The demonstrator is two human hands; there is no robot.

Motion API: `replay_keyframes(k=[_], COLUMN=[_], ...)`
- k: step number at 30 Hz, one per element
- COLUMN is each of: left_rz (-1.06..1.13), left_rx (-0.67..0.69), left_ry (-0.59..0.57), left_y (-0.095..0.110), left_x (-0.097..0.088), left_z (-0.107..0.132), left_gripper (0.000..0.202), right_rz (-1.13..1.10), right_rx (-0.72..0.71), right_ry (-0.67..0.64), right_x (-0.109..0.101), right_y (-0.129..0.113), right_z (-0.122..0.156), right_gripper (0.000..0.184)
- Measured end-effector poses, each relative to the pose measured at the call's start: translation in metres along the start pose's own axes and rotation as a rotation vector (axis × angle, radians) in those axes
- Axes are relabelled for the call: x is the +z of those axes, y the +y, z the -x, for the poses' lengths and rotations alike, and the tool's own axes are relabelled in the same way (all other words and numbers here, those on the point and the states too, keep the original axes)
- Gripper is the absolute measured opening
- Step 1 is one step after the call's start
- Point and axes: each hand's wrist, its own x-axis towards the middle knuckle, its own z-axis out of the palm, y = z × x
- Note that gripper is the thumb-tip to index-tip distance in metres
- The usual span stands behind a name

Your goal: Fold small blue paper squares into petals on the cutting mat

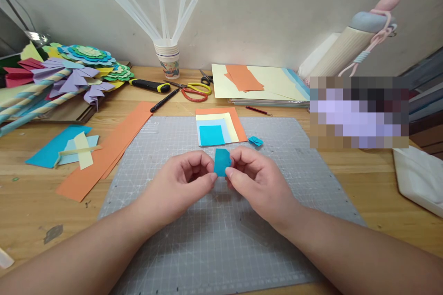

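We note a small blue paper (221, 161) between the hands, over the grey cutting mat (207, 239). Left hand (187, 173) pinches one edge, right hand (258, 177) the opposite; this two-sided hold probably steadies so light a piece. Just beyond the hands: layered paper squares (241, 125), smaller over larger, perhaps so every colour shows. Folded blue piece (256, 141) lies beside these, seemingly for easy reach.

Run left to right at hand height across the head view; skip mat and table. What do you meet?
Blue sheet → orange strips → left hand → small blue paper → right hand → white tray.
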Motion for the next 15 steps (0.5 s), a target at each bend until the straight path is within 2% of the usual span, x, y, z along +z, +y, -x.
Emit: replay_keyframes(k=[4,6,12,15], left_rz=[-0.117,-0.131,0.023,0.119], left_rx=[0.000,-0.009,0.017,0.025], left_ry=[-0.092,-0.087,0.127,0.164], left_y=[-0.0021,-0.0017,0.0035,0.0046], left_x=[0.0030,0.0039,0.0026,0.0018], left_z=[0.0024,0.0030,0.0013,0.0007], left_gripper=[0.009,0.007,0.008,0.012], right_rz=[0.007,0.016,0.026,-0.029], right_rx=[0.023,0.030,0.060,0.022], right_ry=[-0.003,-0.010,-0.025,-0.037], right_x=[0.0005,0.0003,0.0007,0.0010], right_y=[0.0019,0.0025,0.0028,0.0037], right_z=[-0.0002,-0.0005,-0.0006,0.0002], right_gripper=[0.007,0.008,0.010,0.005])
